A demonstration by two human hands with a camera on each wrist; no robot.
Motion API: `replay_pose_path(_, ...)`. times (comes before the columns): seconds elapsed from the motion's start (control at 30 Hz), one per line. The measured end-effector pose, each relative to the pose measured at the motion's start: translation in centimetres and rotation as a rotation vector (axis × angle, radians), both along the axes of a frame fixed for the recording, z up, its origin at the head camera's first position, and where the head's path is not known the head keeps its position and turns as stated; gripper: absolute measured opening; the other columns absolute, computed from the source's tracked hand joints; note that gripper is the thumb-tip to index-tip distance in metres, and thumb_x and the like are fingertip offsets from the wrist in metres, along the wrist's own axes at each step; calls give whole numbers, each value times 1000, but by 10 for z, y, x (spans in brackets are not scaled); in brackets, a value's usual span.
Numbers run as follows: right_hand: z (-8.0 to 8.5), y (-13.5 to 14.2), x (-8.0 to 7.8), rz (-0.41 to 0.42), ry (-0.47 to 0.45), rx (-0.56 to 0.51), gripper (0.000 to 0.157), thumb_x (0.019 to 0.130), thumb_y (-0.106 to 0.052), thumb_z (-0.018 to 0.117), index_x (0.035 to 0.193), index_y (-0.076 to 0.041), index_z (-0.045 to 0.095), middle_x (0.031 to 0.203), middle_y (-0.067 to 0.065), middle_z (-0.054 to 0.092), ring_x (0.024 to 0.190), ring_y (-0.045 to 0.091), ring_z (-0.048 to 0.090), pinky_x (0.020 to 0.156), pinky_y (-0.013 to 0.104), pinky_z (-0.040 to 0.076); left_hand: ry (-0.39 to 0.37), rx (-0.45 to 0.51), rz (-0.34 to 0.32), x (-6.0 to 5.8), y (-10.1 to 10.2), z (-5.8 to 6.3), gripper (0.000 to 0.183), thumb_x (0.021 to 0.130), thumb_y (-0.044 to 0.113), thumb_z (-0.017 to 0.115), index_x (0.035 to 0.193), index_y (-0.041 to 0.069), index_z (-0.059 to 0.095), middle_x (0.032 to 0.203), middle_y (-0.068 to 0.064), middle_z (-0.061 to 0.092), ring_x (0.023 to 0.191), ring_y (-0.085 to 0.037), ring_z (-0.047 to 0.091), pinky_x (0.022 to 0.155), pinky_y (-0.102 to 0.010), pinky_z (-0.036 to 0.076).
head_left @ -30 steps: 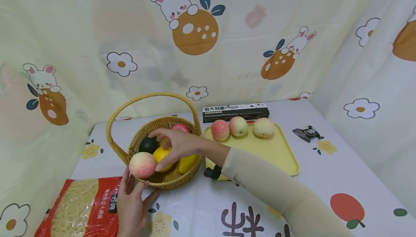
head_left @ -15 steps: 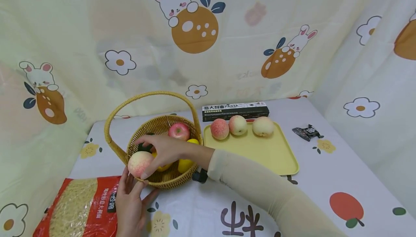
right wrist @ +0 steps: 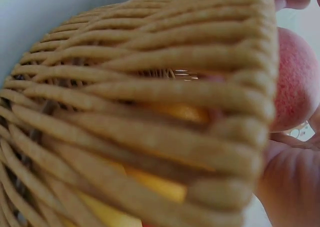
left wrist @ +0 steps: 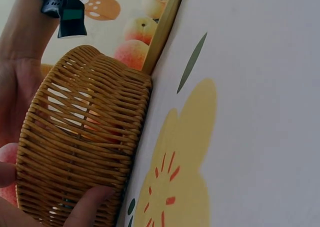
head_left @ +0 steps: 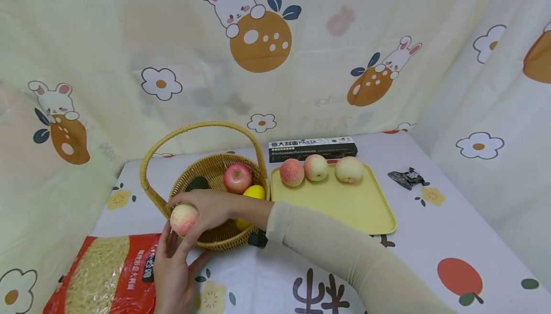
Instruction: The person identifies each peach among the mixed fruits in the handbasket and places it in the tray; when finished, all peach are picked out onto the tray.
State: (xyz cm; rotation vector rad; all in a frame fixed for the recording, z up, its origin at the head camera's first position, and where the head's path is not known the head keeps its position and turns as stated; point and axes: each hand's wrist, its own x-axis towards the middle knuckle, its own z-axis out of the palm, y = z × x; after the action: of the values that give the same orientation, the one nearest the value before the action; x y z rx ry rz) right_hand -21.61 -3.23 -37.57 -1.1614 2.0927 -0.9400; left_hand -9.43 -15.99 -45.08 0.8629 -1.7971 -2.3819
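At the left front rim of the wicker basket (head_left: 221, 244), a pale pink peach (head_left: 183, 218) sits in the grip of my right hand (head_left: 211, 208). Its fingers curve over the far side of the peach, with the thumb on the near side. My left hand (head_left: 174, 273) holds the basket from outside at the same corner. In the left wrist view, its thumb (left wrist: 92, 204) presses the woven wall. Inside the basket are a red apple (head_left: 237, 178), a dark green fruit (head_left: 198, 183) and yellow fruit (head_left: 255, 192), partly hidden by my right hand and wrist.
A yellow tray (head_left: 340, 208) holds several peach-like fruits (head_left: 316, 168) along its back edge. Behind it lies a black pasta box (head_left: 313, 150). A small black packet (head_left: 407, 178) is at right, and a red pasta bag (head_left: 103, 273) at front left.
My right hand has moved left and slightly down from over the yellow fruit and closed round the peach. The apple has come into fuller view. My left hand stays at the basket.
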Motion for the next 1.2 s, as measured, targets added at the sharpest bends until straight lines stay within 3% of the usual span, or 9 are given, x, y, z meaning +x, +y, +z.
replay_pose_path(0.23, 0, -8, 2, -21, 39, 44, 81, 80, -43, 90, 150, -24, 54, 129, -10, 61, 106, 4, 60, 89, 14, 53, 1, 9, 11, -1, 0, 0, 81, 108, 20, 57, 170, 39, 9, 180, 0, 10, 159, -30, 28, 108, -63, 51)
replay_pose_path(0.5, -5, -12, 4, -184, 82, 98, 66, 82, -55, 83, 140, -30, 63, 118, -14, 66, 99, 4, 62, 83, 15, 53, 12, 13, -20, -4, 3, 0, 88, 101, 9, 55, 171, 39, 9, 178, 0, 19, 153, -29, 36, 103, -55, 57)
replay_pose_path(0.73, -9, -13, 3, -179, 46, 80, 68, 80, -53, 86, 138, -28, 62, 114, -13, 66, 98, 5, 62, 82, 16, 55, 12, 8, -4, -3, 2, 1, 89, 100, 8, 55, 171, 38, 10, 178, 0, 19, 151, -31, 38, 100, -54, 58)
replay_pose_path(1.2, -9, -21, 5, -234, -17, -2, 51, 75, -37, 92, 116, -25, 62, 98, -12, 67, 84, 5, 65, 70, 20, 60, 0, 3, 9, 0, -2, 2, 89, 100, 9, 57, 171, 39, 11, 177, -2, 21, 152, -30, 39, 99, -52, 60)
